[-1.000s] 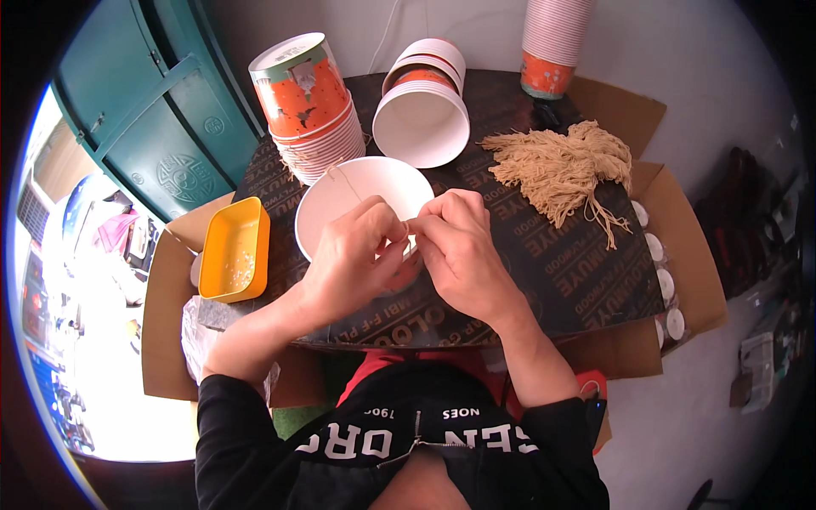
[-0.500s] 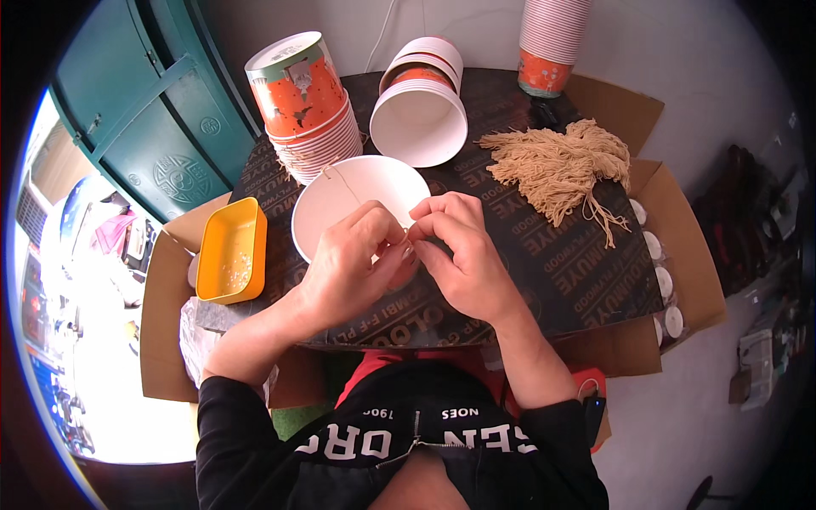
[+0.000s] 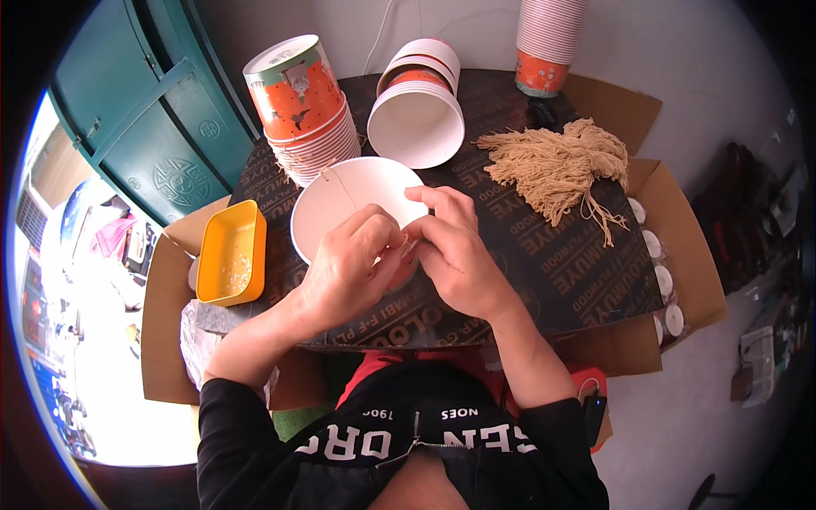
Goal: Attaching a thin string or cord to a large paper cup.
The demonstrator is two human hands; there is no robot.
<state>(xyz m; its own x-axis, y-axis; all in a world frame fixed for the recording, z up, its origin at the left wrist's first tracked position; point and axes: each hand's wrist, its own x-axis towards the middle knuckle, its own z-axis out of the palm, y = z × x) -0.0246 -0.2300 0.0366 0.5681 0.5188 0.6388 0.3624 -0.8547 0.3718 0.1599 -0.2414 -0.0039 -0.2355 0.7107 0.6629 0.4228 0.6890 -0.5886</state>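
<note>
A white paper bowl (image 3: 340, 200) lies tilted toward me on the dark board (image 3: 544, 263), its open mouth facing up. A thin tan string (image 3: 342, 189) runs across its inside. My left hand (image 3: 344, 268) and my right hand (image 3: 455, 251) meet at the bowl's near rim, fingertips pinched together on the rim and the string's end. What the fingertips hold between them is hidden.
A leaning stack of orange paper bowls (image 3: 302, 106) stands behind the white bowl, another stack lies on its side (image 3: 418, 106), and a tall stack (image 3: 544, 42) is at the back. A bundle of tan strings (image 3: 557, 166) lies right. A yellow tray (image 3: 228, 252) sits left on cardboard.
Both hands stay pinched at the bowl's near rim; the fingers have shifted only slightly. The bowl has not moved.
</note>
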